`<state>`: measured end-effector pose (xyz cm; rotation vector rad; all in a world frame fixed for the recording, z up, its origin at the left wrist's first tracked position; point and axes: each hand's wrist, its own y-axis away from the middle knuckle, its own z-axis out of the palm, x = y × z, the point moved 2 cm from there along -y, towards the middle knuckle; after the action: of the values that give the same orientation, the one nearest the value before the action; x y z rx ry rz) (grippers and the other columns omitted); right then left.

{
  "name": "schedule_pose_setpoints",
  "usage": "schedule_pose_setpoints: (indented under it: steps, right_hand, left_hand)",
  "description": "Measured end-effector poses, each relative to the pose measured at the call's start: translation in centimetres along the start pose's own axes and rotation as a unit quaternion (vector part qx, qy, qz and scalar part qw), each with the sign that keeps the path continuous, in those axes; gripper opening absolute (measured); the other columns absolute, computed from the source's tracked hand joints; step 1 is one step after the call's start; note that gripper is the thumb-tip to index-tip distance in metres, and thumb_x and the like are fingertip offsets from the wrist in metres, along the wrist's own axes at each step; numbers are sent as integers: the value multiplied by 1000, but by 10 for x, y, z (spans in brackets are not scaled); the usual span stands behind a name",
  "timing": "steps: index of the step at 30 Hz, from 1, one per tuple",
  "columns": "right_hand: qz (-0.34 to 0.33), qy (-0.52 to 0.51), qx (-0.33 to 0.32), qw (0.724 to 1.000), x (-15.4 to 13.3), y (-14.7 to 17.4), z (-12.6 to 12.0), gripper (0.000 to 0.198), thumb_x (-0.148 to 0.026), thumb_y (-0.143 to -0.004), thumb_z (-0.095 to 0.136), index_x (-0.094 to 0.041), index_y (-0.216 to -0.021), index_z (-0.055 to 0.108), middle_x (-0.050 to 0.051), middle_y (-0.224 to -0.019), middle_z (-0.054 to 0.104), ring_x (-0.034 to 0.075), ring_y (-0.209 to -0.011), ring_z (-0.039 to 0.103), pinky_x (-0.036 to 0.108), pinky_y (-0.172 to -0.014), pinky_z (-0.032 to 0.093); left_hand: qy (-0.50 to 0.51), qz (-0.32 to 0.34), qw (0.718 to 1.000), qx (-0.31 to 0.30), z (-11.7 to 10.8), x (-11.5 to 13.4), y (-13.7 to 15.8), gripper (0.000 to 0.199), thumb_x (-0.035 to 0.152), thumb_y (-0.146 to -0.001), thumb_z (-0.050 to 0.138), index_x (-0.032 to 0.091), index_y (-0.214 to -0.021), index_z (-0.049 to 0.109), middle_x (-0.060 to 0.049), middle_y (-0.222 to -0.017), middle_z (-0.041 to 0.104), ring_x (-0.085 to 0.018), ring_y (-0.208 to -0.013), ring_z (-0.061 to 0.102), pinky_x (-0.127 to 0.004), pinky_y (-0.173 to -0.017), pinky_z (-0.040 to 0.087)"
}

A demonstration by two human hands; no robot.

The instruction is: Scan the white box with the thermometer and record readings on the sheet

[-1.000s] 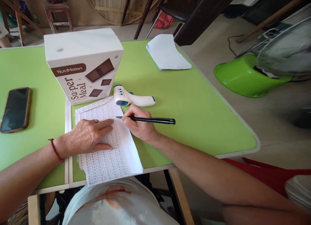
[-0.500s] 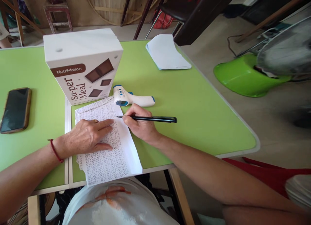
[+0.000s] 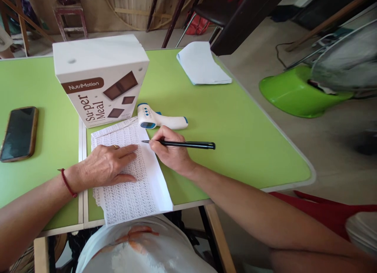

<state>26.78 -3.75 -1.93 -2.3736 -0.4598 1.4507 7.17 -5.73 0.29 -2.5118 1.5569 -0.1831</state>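
Dense rows of small marks cover most of the written sheet (image 3: 129, 204), running above, beneath and below the left hand (image 3: 110, 165). A strip along the edge nearer the right hand (image 3: 171, 151) looks bare, so the page seems largely filled, with that margin unwritten. The marks are too small to read, and whatever lies under the left palm is hidden.

The left hand rests palm down on the sheet, its fingers spread a little and holding nothing. The right hand is closed narrowly around a black pen (image 3: 194, 145), fingers gathered near the point. The pen's tip is at the sheet, just beyond the left index finger; whether it touches the paper I cannot tell.

Just beyond the right hand, a white thermometer (image 3: 166, 122) lies on the green counter (image 3: 235, 147). A white box (image 3: 100, 61) stands beyond the left hand, a phone (image 3: 19, 133) lies well to that hand's left, and folded papers (image 3: 203, 65) lie far past the right hand.
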Motion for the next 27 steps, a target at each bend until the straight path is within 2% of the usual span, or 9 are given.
schedule_pose_setpoints:
  steps: [14,19,21,23,25,27]
  right_hand:
    - [-1,6,-13,1000,0,1,0,19,-13,-68,50,-22,-57,37,-7,-49,41,8,-44,35,24,-43,30]
    - [3,36,50,998,1,0,-8,17,-16,-68,56,-24,-63,42,-7,-51,45,10,-46,40,27,-46,35]
    - [-19,73,80,994,1,-1,-13,13,-15,-69,57,-25,-69,47,-5,-58,51,12,-51,45,28,-50,39]
    - [-75,112,80,988,-1,-3,-18,12,-14,-71,56,-25,-74,52,-2,-65,55,14,-58,49,30,-56,42]
    - [-137,162,51,976,-4,-3,-21,12,-13,-73,55,-25,-75,55,0,-69,57,17,-65,52,32,-60,42]
    - [-178,233,19,956,-6,-2,-22,11,-14,-76,55,-24,-74,58,2,-70,58,19,-70,52,34,-62,39]
  left_hand:
    - [-12,1,1000,-3,-1,1,0,58,58,-97,30,11,-109,62,-12,-126,57,-18,-62,62,-33,-51,48]
    - [-2,1,1000,-8,-1,0,0,56,58,-96,33,11,-110,60,-11,-128,56,-20,-65,64,-35,-52,50]
    - [0,2,1000,-6,-1,1,0,55,58,-96,34,11,-110,59,-12,-128,56,-20,-65,64,-35,-52,49]
    - [12,7,1000,1,-2,0,0,52,57,-96,36,11,-106,58,-11,-126,57,-19,-64,63,-35,-50,48]
    - [49,10,998,42,-6,-1,0,40,51,-96,43,13,-98,55,-10,-115,61,-18,-67,61,-32,-51,48]
    - [88,-12,985,150,-15,-7,2,21,36,-95,51,16,-88,49,-7,-97,59,-16,-71,58,-29,-54,47]
